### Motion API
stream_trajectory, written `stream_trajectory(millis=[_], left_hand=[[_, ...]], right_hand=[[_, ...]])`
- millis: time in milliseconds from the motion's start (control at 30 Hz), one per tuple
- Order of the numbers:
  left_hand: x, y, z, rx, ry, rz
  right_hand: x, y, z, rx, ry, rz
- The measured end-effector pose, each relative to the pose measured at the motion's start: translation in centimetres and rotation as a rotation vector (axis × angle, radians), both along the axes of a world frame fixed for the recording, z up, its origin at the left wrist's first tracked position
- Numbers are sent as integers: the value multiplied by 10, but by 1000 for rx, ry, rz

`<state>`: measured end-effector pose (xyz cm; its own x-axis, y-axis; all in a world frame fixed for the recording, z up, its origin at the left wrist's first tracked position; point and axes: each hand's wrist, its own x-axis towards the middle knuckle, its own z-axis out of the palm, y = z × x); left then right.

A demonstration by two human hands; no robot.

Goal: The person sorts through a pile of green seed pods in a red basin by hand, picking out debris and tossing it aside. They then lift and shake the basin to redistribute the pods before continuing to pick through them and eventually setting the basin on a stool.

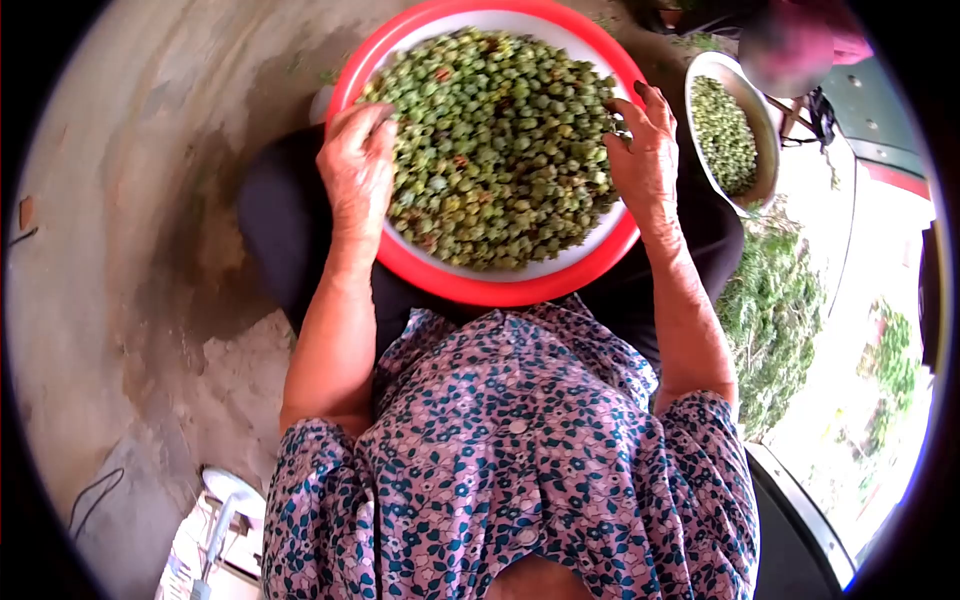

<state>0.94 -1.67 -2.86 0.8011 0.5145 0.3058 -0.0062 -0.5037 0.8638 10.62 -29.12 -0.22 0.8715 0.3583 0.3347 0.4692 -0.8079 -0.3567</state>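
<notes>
A large round basin with a red rim (520,292) and a white inside rests over my lap, heaped with small green pods (500,140), a few of them brown. My left hand (358,160) is at the basin's left side, its fingers curled over the rim against the edge of the heap. On the opposite side, my right hand (645,155) lies over the rim with thumb and fingers apart, the tips near the pods. Whether the left fingers grip the rim or some pods is hidden.
To the upper right stands a smaller pale basin (768,150) of similar green pods. Beside it another person (800,45) is partly visible. Leafy green stalks (770,310) lie at the right. A white metal object (228,500) stands at the lower left.
</notes>
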Motion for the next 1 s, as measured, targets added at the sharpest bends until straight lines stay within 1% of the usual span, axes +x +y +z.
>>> stream_trajectory(millis=[67, 100, 167, 300, 333, 367, 433, 467, 567, 600, 667, 733, 767, 800, 833, 900, 1000], left_hand=[[0, 0, -1, -13, 18, -9], [-1, -1, -1, -27, 38, -18], [-2, -2, 0, -50, 54, -10], [-2, -1, 1, 16, 37, -24], [-1, -3, 3, -2, 41, -29], [-2, -4, 3, -21, 46, -34], [-2, -4, 1, -47, 56, -32], [-2, -3, 2, -34, 47, -36], [-3, -2, 0, -24, 14, -52], [-3, -1, -1, -3, 15, -52], [-3, -2, -3, 14, 16, -50], [-3, -5, -3, 147, 23, -53], [-3, -7, -2, 147, 23, -53], [-3, -10, 0, 291, 20, -97], [-2, -12, 2, 435, 14, -140], [-2, -16, 1, 398, 7, -172], [-1, -17, 4, 361, 38, -135]], right_hand=[[-14, 22, 9, 102, 79, 14], [-19, 32, 1, 145, 103, 48], [-27, 54, -2, 143, 119, 129], [-28, 82, -17, 112, 68, 211], [-28, 87, -21, 122, 87, 220], [-26, 88, -28, 69, 51, 255], [-26, 93, -33, 43, 36, 313], [-26, 93, -35, 55, 59, 297], [-25, 79, -33, -112, 23, 156], [-31, 69, -24, -89, 113, 158], [-43, 49, -13, -112, 112, 243], [-45, 44, -12, -125, 82, 265], [-44, 46, -14, -44, 74, 222], [-43, 48, -16, 39, 66, 175], [-39, 53, -19, 39, 3, 189], [-34, 66, -25, 52, -23, 170], [-18, 76, -38, 58, -24, 194]])
